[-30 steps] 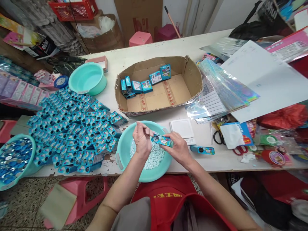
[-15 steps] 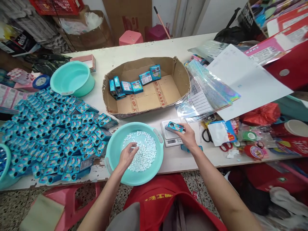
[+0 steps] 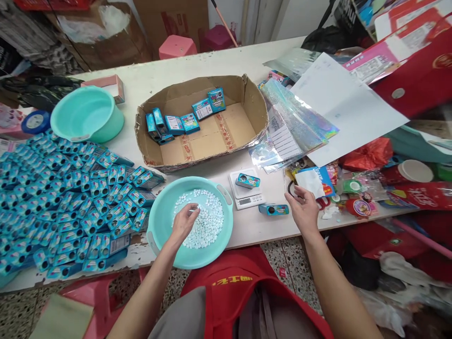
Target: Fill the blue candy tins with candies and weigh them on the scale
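Over the aqua basin point(image 3: 226, 221) of small white candies point(image 3: 208, 226), my left hand point(image 3: 183, 225) has its fingers drawn together in a pinch. A bit of white candy seems to show at the fingertips. A small blue candy box point(image 3: 248, 181) with a round hole lies on the pan of the white digital scale point(image 3: 243, 202), with no hand on it. Just right of the scale, another blue box point(image 3: 273, 209) lies on the table. My right hand point(image 3: 304, 211) is beside that box, holding nothing, its fingers apart.
Rows of blue boxes point(image 3: 77, 207) crowd the left of the table. A cardboard tray point(image 3: 208, 150) holding several boxes stands behind the basin, with another aqua basin point(image 3: 88, 113) at back left. Shiny film sheets point(image 3: 289, 132), white paper point(image 3: 349, 108) and packets lie on the right.
My right hand has let go of the blue box on the scale and moved right, past the second box. My left hand's fingers have closed together over the candies. The view has shifted slightly.
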Available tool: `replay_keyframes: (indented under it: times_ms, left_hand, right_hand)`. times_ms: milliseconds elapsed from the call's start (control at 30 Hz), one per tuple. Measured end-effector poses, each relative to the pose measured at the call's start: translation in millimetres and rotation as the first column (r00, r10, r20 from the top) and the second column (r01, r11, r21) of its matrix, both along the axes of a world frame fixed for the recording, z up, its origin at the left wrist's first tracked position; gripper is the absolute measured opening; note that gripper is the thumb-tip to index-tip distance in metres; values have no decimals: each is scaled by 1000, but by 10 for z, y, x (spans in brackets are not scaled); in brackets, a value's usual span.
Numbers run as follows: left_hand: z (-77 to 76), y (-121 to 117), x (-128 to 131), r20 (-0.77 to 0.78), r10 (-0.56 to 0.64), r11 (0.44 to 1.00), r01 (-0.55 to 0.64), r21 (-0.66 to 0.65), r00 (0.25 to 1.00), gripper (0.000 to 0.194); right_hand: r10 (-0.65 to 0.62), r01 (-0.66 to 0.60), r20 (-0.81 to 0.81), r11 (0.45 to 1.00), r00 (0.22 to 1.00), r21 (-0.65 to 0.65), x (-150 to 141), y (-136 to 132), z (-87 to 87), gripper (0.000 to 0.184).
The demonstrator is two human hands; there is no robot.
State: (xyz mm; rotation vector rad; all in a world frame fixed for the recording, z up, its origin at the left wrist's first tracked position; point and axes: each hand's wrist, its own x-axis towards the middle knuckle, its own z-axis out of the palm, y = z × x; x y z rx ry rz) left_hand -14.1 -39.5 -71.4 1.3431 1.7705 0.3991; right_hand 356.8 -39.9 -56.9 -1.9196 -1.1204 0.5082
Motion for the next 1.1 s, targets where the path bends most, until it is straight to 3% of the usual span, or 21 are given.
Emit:
replay_keyframes:
  times_ms: [167,367,567,667,733,800,833,933,1000,1100]
  left_hand:
    - [-20,37,25,-4,-42,999,42,3,999,37]
    - [-38,-6,-7,-1,-3,1000,3,-25,1000,37]
    - [-101,-81,-9,32,49,998,-48,-32,998,35]
    - [-131,-78,43,105,110,994,-107,-31,988,34]
    - [-103,-53,115,235,207,978,-199,-59,950,36]
    - [-11,-8,221,429,363,932,-331,-149,827,42]
    - [57,23,287,537,443,895,-392,-214,718,45]
    - [291,141,504,763,583,783,-444,-436,279,51]
    - [400,225,634,783,621,730,-394,-558,41,51]
    - [412,320,742,697,707,631,-336,-699,-124,44]
  right_hand:
    - [34,-34,11,999,999,6,-69,40,-13,42]
    - [195,-196,29,980,980,30,-198,267,-31,41]
    - [402,-400,40,915,915,-41,-415,567,-267,59]
    - [433,-434,-26,898,901,-75,-582,686,-307,45]
    - [442,-442,4,897,897,-7,-698,697,-147,35]
    - [480,-492,123,863,869,113,-818,639,170,29]
    - [519,-547,191,823,833,152,-880,590,358,25]
    - [618,-707,378,688,689,163,-1077,427,814,23]
    - [663,-785,478,612,577,99,-1206,363,901,23]
    - [696,-818,534,575,480,-14,-1341,359,759,20]
